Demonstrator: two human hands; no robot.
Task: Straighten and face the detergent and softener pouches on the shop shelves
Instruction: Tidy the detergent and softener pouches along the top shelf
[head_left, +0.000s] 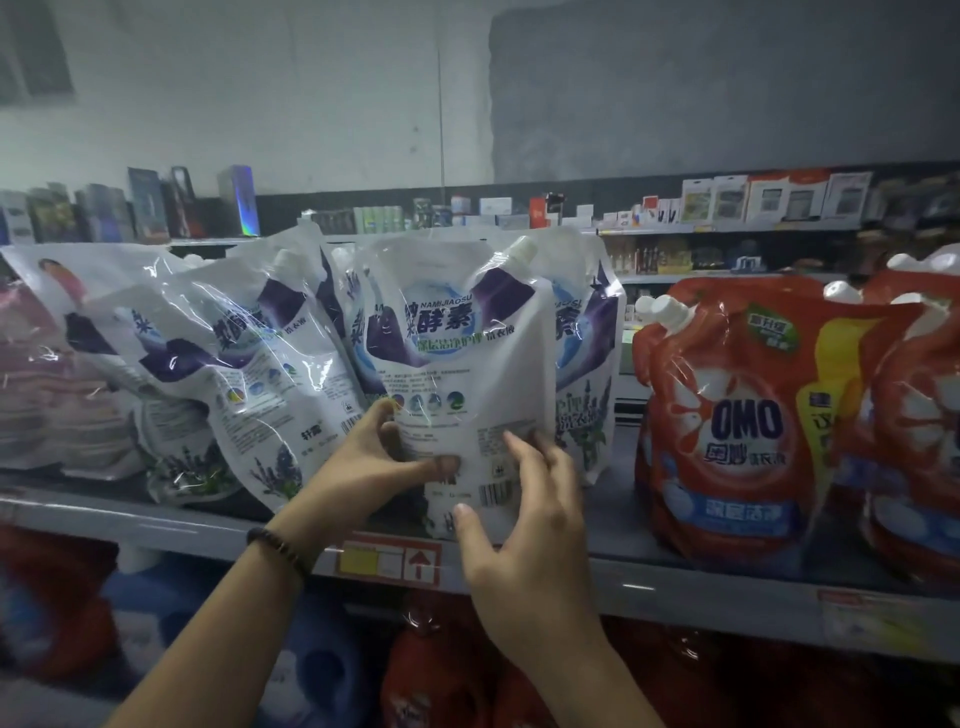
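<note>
A white and purple detergent pouch (447, 364) stands upright at the middle of the shelf (675, 587), label facing me. My left hand (374, 462) grips its lower left edge, thumb across the front. My right hand (524, 525) lies against its lower right front with straight fingers. More white pouches (249, 364) lean over to the left of it, and another (587, 353) stands behind on its right. Red OMO pouches (743, 415) stand at the right.
Pink packs (36, 384) fill the shelf's far left. A price tag (389, 561) sits on the shelf rail under my hands. Red and blue bottles (436, 675) crowd the shelf below. Far shelves (727, 218) carry small boxes.
</note>
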